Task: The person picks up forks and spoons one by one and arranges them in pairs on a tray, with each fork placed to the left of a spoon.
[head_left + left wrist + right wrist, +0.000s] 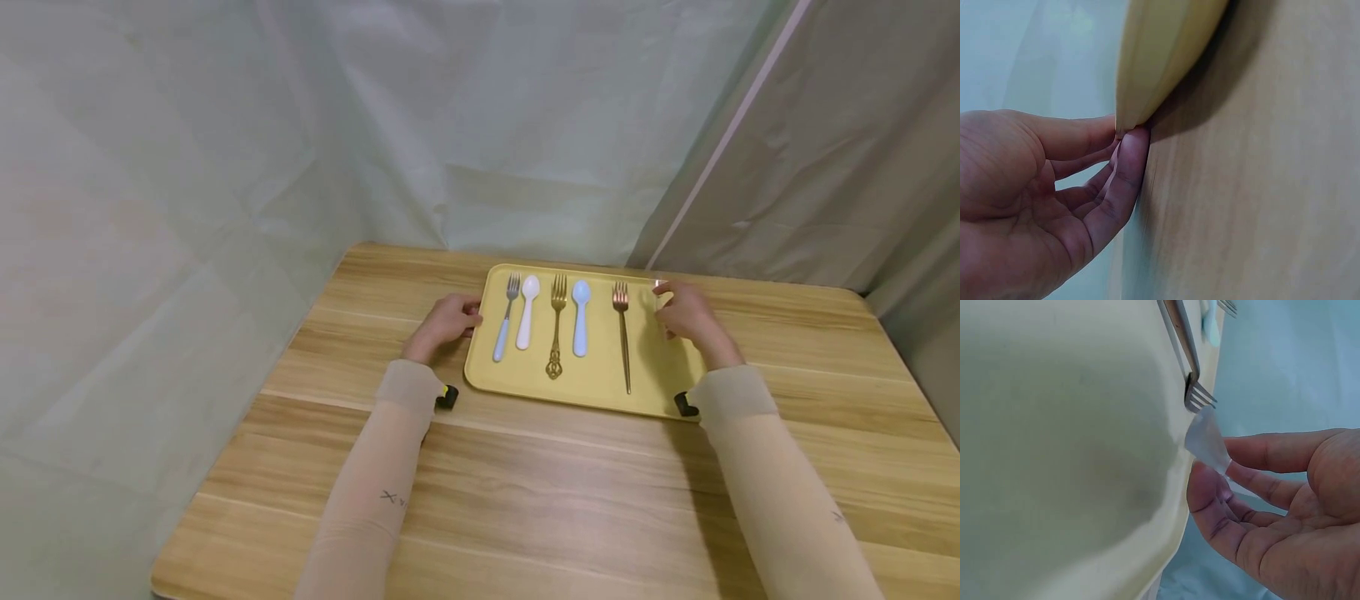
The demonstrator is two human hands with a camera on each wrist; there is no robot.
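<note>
A yellow tray sits at the centre of the frame on a wooden table, its long axis running left to right, its short sides toward the two hands. The left hand touches the tray's left edge; in the left wrist view its fingers lie nearly straight, tips pressed against the rim, curled round nothing. The right hand is at the tray's upper right corner, and in the right wrist view its thumb and a fingertip pinch a small clear plastic piece just beside the rim. On the tray five pieces of cutlery lie in a row, handles toward the lower edge of the frame: a fork with a pale blue handle, a white spoon, an ornate gold fork, a pale blue spoon and a slim copper fork. The tray is smooth, matte, with rounded corners. The table shows light wood grain in broad planks. Pale green sheeting hangs behind and to the left.
</note>
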